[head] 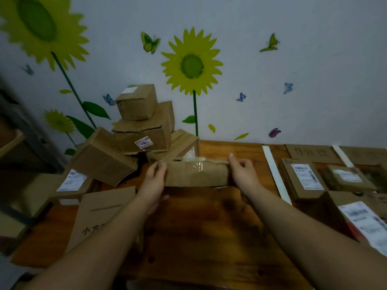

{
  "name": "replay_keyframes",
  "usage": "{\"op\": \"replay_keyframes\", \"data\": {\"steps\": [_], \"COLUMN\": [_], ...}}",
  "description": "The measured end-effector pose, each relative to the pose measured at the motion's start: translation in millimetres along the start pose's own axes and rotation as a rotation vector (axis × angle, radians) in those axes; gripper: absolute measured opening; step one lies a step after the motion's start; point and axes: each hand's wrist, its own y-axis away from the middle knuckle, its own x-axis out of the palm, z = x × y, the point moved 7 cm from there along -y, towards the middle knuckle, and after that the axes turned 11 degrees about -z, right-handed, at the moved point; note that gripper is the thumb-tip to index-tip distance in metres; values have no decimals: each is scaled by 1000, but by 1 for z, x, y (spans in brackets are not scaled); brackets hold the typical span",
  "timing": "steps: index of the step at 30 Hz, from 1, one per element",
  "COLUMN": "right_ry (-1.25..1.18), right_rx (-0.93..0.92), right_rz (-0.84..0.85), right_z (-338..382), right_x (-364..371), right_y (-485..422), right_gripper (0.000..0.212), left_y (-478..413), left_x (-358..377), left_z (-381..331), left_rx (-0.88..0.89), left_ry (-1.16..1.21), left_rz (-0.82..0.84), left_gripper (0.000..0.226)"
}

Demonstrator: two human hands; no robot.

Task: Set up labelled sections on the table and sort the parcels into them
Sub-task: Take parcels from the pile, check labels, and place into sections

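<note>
A long flat cardboard parcel [195,173] with clear tape on top is held just above the wooden table [199,227], in the middle. My left hand [154,181] grips its left end and my right hand [243,174] grips its right end, thumb on top. Behind it, at the back left, cardboard parcels [144,130] are piled against the wall. A handwritten cardboard label [100,218] lies flat at the front left. Another cardboard label [312,152] lies at the back right, with white divider strips [276,174] beside it.
Right of the white strip lie several labelled parcels [303,178], one near the front right edge [364,222]. A parcel with a white shipping label [71,182] sits at the left. The wall with sunflower stickers stands right behind the table.
</note>
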Motion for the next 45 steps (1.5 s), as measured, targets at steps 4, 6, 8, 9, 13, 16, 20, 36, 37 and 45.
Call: {"op": "replay_keyframes", "data": {"steps": [4, 6, 8, 9, 13, 16, 20, 36, 37, 45], "right_ry": [-37, -86, -113, -122, -215, -258, -286, -185, -169, -112], "right_rx": [-176, -228, -273, -306, -409, -504, -630, -647, -638, -583], "right_rz": [-65, -73, -80, -88, -131, -147, -167, -634, -668, -853], "right_z": [38, 53, 66, 74, 99, 117, 135, 66, 59, 16], "right_x": [-25, -40, -56, -64, -95, -124, -176, -565, -587, -707], "right_y": [38, 58, 78, 89, 118, 132, 148, 172, 174, 154], "right_gripper": [58, 57, 58, 59, 68, 66, 60, 82, 83, 80], "left_y": [32, 46, 58, 65, 97, 129, 169, 419, 434, 498], "left_x": [-8, -15, -20, -21, -16, -4, 21, 334, 353, 477], "left_z": [-47, -70, -88, -95, -126, -145, -158, -102, -95, -77], "left_rx": [136, 228, 304, 325, 430, 538, 643, 697, 682, 660], "left_ry": [187, 196, 201, 220, 337, 330, 276, 247, 239, 133], "left_rz": [-26, -44, -27, -2, 141, 228, 280, 757, 788, 980], "left_gripper": [23, 22, 25, 28, 51, 53, 62, 59, 60, 79]}}
